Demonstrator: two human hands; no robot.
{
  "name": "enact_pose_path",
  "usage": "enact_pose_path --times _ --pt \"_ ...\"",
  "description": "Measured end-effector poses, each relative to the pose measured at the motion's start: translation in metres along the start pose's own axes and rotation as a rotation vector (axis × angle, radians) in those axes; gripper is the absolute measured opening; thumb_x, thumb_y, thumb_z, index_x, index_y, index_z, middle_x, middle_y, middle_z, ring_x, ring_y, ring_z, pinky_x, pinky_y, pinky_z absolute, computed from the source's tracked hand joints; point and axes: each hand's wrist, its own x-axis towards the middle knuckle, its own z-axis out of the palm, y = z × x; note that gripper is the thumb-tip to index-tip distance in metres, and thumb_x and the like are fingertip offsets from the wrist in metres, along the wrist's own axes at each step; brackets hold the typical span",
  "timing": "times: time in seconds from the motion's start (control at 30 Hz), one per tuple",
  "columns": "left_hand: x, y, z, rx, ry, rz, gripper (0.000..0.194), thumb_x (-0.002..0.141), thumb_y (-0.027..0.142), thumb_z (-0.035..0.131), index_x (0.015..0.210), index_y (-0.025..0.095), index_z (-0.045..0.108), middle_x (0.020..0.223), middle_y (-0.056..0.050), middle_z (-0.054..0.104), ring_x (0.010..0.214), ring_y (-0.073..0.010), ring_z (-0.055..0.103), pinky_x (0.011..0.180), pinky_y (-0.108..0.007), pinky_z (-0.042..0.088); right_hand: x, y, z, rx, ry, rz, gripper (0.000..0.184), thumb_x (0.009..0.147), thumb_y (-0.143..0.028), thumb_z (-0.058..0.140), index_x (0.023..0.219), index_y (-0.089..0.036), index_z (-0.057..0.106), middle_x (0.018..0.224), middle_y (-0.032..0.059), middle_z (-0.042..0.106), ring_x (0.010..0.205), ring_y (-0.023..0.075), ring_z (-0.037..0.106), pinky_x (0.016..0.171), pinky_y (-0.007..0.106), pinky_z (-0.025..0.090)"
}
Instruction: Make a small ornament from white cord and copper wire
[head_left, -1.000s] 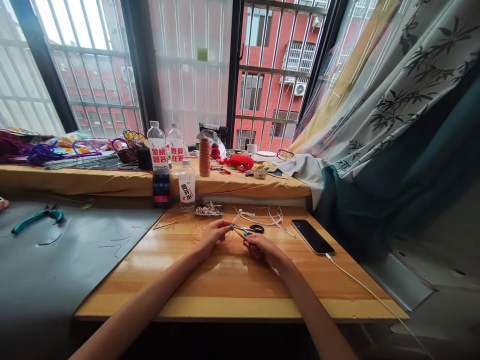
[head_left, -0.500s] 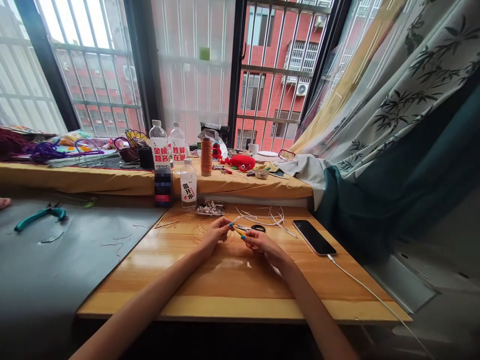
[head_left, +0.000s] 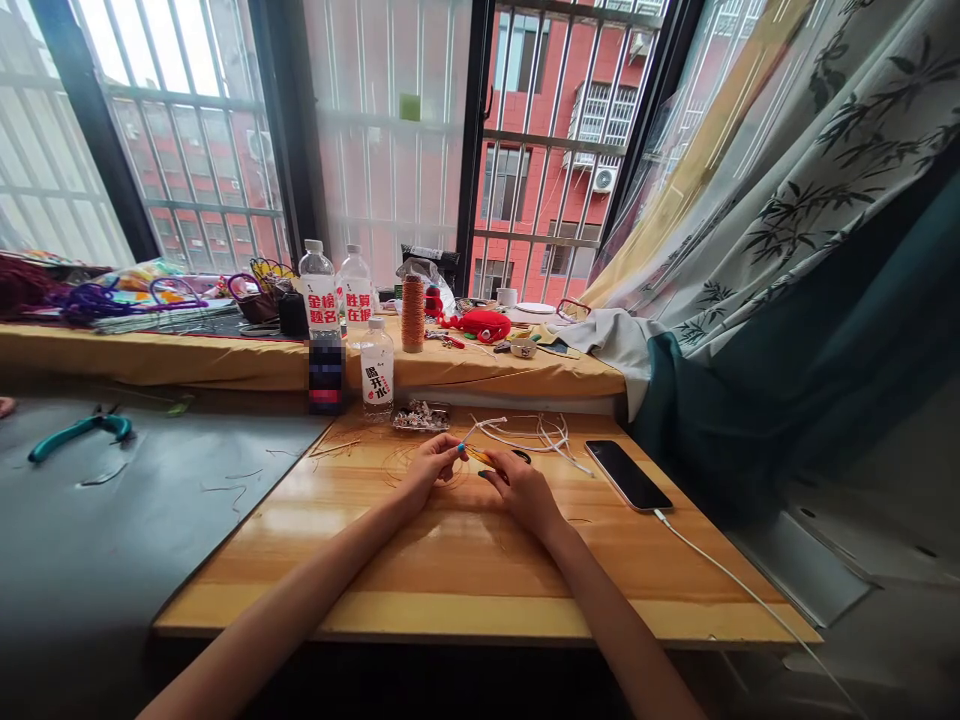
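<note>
Both my hands meet over the far middle of the wooden table (head_left: 450,560). My left hand (head_left: 429,468) pinches one end of a thin white and yellow strand (head_left: 474,440) that sticks up towards the window. My right hand (head_left: 519,488) is closed on the strand's other end, its fingertips close to the left ones. Small black-handled scissors (head_left: 517,456) lie on the table just behind my right hand, partly hidden by it. Loose white strands (head_left: 536,436) lie spread behind the scissors.
A black phone (head_left: 627,475) on a white cable lies at the right. A small water bottle (head_left: 376,376) and a tray of small bits (head_left: 420,416) stand at the table's back edge. Teal pliers (head_left: 79,430) lie on the grey surface at left. The cluttered sill holds bottles and a thread spool (head_left: 412,313).
My right hand has moved up and left, closer to my left hand, and now covers part of the scissors. The strand's free end has swung a little.
</note>
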Motion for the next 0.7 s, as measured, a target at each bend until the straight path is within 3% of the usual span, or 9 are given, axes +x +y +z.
enact_pose_path --times 0.13,0.3,0.47,0.7 --pt "-0.0008 0.0019 0.0008 0.02 0.004 0.0 0.024 0.063 0.034 0.062 0.07 0.013 0.053 0.063 0.002 0.055 0.039 -0.0016 0.032 0.038 -0.017 0.022 0.0002 -0.002 -0.0027 -0.121 -0.008 -0.109 0.026 0.084 -0.02 0.043 0.109 -0.021 0.05 0.102 0.004 0.061 0.088 0.0153 0.057 0.068 0.023 0.043" --pt "-0.0021 0.0029 0.0016 0.031 -0.016 -0.015 0.024 0.064 0.034 0.061 0.071 0.013 0.054 0.064 0.002 0.054 0.039 -0.0015 0.031 0.038 -0.017 0.021 0.0015 -0.0016 -0.0058 -0.317 0.032 -0.137 0.024 0.085 -0.018 0.041 0.104 -0.02 0.055 0.084 0.0038 0.062 0.074 0.0122 0.057 0.06 0.019 0.04" --pt "-0.0025 0.0 0.0008 0.031 -0.047 -0.002 0.022 0.065 0.032 0.061 0.075 0.014 0.054 0.065 0.003 0.052 0.041 -0.0017 0.032 0.04 -0.017 0.022 0.0003 0.0012 -0.0065 -0.467 0.1 -0.205 0.023 0.082 -0.014 0.043 0.099 -0.019 0.057 0.079 0.0032 0.059 0.074 0.0138 0.053 0.066 0.022 0.037" --pt "-0.0022 0.0001 0.0015 0.046 -0.063 -0.012 0.026 0.064 0.03 0.062 0.084 0.015 0.057 0.068 0.002 0.053 0.041 -0.0017 0.032 0.04 -0.017 0.022 0.001 0.0013 -0.0078 -0.527 0.094 -0.277 0.019 0.082 -0.012 0.043 0.095 -0.017 0.057 0.077 0.0037 0.059 0.074 0.014 0.051 0.067 0.023 0.033"
